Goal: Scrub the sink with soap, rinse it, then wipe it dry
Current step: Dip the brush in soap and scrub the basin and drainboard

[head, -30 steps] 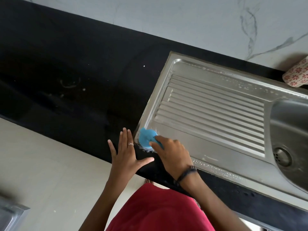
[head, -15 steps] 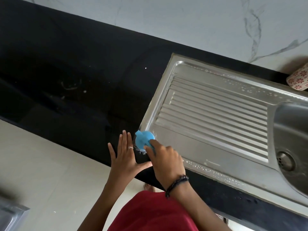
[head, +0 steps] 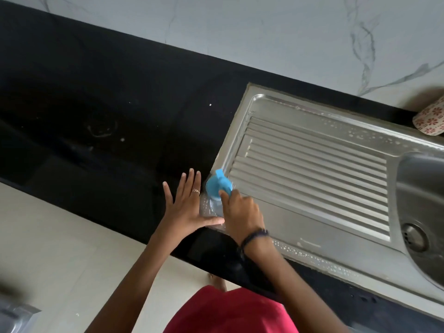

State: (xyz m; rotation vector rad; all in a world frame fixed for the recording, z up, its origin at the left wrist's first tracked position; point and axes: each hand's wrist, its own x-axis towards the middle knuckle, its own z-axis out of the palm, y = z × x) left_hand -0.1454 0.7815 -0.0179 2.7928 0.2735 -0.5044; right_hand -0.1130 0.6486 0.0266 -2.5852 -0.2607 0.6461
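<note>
A stainless steel sink (head: 312, 219) is set into a black tabletop (head: 108, 111), its ribbed drainboard to the left of the basin with its round drain (head: 414, 237). Soapy droplets dot its front and back rims. A blue scrubber (head: 217, 186) sits on the drainboard's front left corner.

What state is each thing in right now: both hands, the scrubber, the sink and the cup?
left hand: flat, fingers spread, on the black counter
right hand: grips the blue scrubber
blue scrubber: on the drainboard's near left corner
sink: drainboard wet, soapy droplets along its edges
drain: uncovered
patterned cup: at the sink's far edge, partly cut off
</note>
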